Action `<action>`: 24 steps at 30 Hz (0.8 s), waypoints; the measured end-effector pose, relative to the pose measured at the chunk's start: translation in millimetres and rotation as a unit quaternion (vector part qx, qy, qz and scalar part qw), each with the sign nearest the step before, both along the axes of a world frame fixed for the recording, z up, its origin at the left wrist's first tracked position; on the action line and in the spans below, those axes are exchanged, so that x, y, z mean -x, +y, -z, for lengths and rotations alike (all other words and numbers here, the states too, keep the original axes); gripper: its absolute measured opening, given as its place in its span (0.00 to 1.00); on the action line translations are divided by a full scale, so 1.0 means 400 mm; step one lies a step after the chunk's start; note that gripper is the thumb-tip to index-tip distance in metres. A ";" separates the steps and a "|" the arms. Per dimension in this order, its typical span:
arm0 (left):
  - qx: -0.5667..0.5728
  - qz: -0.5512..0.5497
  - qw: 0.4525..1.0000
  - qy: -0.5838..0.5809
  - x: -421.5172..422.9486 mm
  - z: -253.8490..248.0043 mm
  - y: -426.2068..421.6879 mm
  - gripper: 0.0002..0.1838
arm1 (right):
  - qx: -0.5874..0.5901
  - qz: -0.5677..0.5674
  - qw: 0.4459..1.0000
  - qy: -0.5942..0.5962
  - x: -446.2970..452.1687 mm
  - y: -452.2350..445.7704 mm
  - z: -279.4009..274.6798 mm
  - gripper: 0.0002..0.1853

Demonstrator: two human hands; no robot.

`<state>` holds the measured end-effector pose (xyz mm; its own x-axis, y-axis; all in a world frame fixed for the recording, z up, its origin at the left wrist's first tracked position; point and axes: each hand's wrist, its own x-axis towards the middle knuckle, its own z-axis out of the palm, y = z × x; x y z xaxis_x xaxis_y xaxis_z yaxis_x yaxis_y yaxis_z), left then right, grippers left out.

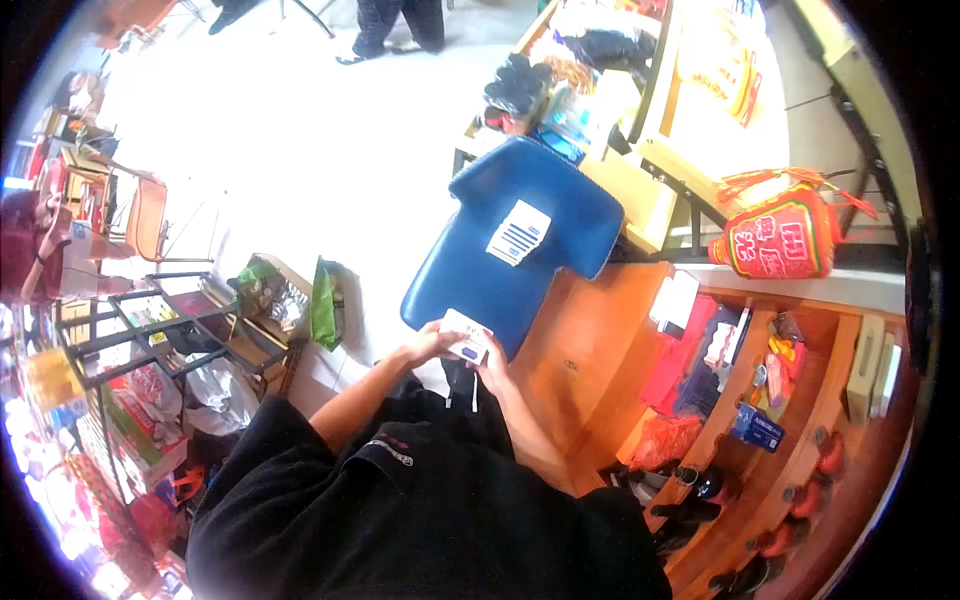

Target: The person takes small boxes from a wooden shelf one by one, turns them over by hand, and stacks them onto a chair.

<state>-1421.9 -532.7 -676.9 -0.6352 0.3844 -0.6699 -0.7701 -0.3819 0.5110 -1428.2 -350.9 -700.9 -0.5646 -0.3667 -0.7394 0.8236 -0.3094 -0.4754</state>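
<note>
Both my hands are closed around a small stack of white cards [463, 335] with a dark blue mark on the top one. My left hand [428, 343] grips its left side, while my right hand [492, 362] grips the right edge. Beneath and just beyond them is a blue padded chair [440, 275]. On that chair lies a spread row of white cards [519, 232] with dark blue bands, overlapping one another. What is printed on the cards is too small to read.
Right of the chair stands an orange-brown wooden cabinet [600, 345] with loaded shelves. A red lantern-shaped ornament [778, 238] is at the upper right. To the left are a black metal rack [185, 320] and a green bag [325, 305]. Another person's legs [398, 25] show at the top.
</note>
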 end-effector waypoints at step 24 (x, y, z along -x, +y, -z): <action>0.274 -0.001 0.914 0.300 -0.664 -0.157 -0.147 0.30 | -0.183 0.008 0.975 0.125 -0.701 -0.236 -0.195 0.24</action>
<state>-1156.5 -591.5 -614.1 -0.9515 0.0936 -0.2930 -0.2888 0.0559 0.9557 -1147.6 -445.1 -622.7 -0.7472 -0.0944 -0.6578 0.6645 -0.0927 -0.7415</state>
